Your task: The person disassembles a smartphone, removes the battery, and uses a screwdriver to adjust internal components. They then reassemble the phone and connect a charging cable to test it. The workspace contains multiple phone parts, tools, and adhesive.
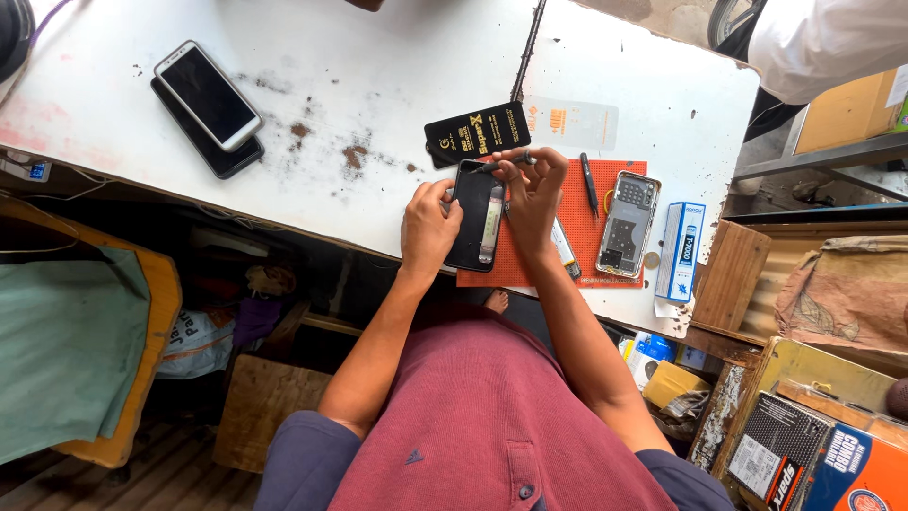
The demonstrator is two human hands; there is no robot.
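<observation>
My left hand steadies an opened black phone that lies on an orange work mat at the white table's near edge. My right hand pinches a slim dark screwdriver whose tip rests at the phone's top end. A narrow white strip, likely the battery, shows inside the phone.
A phone frame with exposed parts and a black pen-like tool lie on the mat. A black flat package, a blue-white box and two stacked phones sit on the table. Boxes crowd the right.
</observation>
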